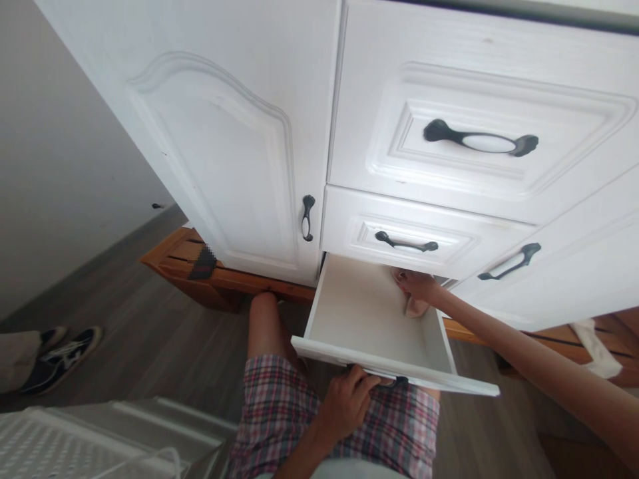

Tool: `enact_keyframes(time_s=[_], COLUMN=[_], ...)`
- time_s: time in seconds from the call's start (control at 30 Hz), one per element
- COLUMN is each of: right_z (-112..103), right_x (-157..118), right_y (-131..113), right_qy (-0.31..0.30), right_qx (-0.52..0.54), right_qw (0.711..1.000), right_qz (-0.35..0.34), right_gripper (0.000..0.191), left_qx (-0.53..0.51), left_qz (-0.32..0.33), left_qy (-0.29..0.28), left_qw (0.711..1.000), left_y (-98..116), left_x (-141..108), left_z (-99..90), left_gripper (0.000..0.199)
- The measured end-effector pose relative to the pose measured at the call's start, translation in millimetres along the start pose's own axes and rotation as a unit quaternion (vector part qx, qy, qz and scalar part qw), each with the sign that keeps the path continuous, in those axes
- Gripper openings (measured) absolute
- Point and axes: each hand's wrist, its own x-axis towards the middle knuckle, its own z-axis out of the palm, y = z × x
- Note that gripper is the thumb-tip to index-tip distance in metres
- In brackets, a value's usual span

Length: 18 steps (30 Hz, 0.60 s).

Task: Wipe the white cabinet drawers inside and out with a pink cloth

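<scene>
An open white drawer [369,306] sticks out from the lower middle of the cabinet. My left hand [349,402] is closed around the dark drawer handle [399,381] on its front. Reaching into the back right of the drawer, my right hand [419,286] is closed on a pale pink cloth [415,307], part of which hangs below the fingers. The fingertips are partly hidden near the edge of the drawer above. The rest of the drawer's floor shows bare and cream-coloured.
Above are two shut drawers with dark handles, the upper handle [482,138] being larger. A cabinet door [214,146] stands at left. Wooden slatted benches [224,278] run beneath. White fabric [596,349] lies at right. Another person's shoe [62,359] and a white rack [74,439] are at lower left.
</scene>
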Motion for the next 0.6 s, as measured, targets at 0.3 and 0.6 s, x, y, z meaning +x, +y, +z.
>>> enact_keyframes(time_s=[0.3, 0.6], right_z=[39, 46], right_x=[-107, -125], right_y=[-16, -38], right_qy=[-0.054, -0.201], right_qx=[-0.181, -0.059], right_qw=[0.971, 0.965], right_qz=[-0.148, -0.160], right_gripper=[0.062, 0.062], left_qx=[-0.013, 0.008], left_qz=[0.009, 0.019], left_qy=[0.006, -0.003], left_qw=[1.000, 1.000], left_y=[-3, -6], left_x=[0, -3], left_z=[4.0, 9.5], left_gripper=[0.036, 0.032])
